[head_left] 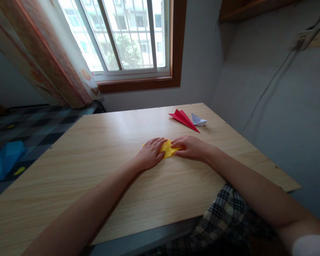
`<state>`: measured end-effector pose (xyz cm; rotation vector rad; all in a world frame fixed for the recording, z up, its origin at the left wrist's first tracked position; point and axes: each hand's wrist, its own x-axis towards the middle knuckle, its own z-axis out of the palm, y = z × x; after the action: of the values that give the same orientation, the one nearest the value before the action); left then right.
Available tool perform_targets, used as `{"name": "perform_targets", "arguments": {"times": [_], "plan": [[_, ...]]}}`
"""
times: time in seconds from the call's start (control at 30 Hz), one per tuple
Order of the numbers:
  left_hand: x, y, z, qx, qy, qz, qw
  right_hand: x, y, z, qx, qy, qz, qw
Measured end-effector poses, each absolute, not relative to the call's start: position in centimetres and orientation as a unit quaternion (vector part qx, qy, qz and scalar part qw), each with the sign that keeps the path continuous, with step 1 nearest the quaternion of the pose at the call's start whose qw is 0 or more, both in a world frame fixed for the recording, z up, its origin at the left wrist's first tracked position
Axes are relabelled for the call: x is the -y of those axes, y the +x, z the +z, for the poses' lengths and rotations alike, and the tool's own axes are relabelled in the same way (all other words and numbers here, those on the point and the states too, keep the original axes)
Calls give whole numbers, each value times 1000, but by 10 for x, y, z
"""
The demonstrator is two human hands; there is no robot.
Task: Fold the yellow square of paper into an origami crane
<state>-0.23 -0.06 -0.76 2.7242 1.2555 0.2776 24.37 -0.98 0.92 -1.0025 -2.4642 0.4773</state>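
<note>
A folded piece of yellow paper lies on the wooden table between my two hands. My left hand rests flat over the paper's left part, its fingers stretched out and the thumb along the near edge. On the right, my right hand has its fingers and thumb closed around the paper's right corner. Both hands cover parts of the paper, so its full shape is hidden. Just beyond them lie a red paper plane and a small white paper boat.
The light wooden table reaches back toward a window with a curtain at its left. Blue folded paper lies on a checked bed cover at the left. A cable hangs along the right wall.
</note>
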Motion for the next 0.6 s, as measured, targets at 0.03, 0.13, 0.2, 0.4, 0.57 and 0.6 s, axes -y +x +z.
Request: {"name": "perform_targets", "arguments": {"times": [0.03,0.13,0.2,0.4,0.57,0.6], "plan": [[0,-2,-8,-412,905,85,60,11,244,11,888,-362,178,220],[-1,-3,-8,-402,912,66,44,13,245,14,885,-367,187,220],[-1,-3,-8,-403,913,58,32,13,246,15,886,-367,184,213],[1,-1,-5,-387,921,56,6,14,245,12,880,-375,189,220],[6,3,4,-383,922,59,-7,14,245,11,870,-385,209,227],[8,4,5,-384,921,60,-12,14,245,11,871,-379,213,227]]}}
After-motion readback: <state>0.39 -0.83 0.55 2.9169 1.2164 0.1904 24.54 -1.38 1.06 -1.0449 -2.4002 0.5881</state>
